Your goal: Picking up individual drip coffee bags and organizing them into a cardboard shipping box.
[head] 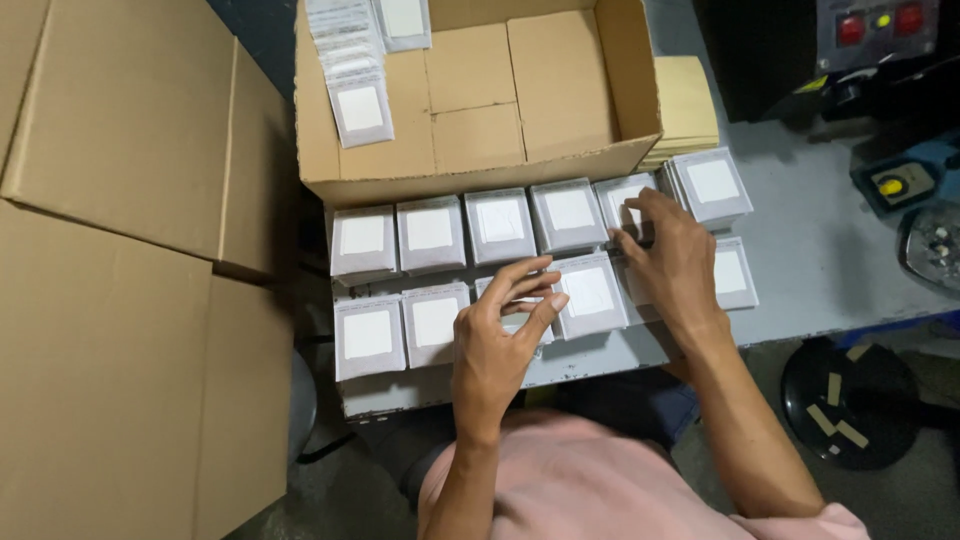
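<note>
Two rows of small grey boxes with white labels (430, 234) lie on the grey table edge (800, 290) in front of an open cardboard carton (470, 160). My left hand (500, 340) rests its fingertips on a box in the near row (590, 292), fingers curled and spread. My right hand (672, 262) lies over the right end of both rows, fingertips touching a box in the far row (622, 200). Neither hand has lifted a box.
Inside the carton lie several plastic sleeves with white labels (358, 100). Large closed cardboard cartons (130, 250) fill the left. A small stack of grey boxes (712, 184) stands at right. A machine panel with red buttons (875, 25) and a black stool (850, 400) are at right.
</note>
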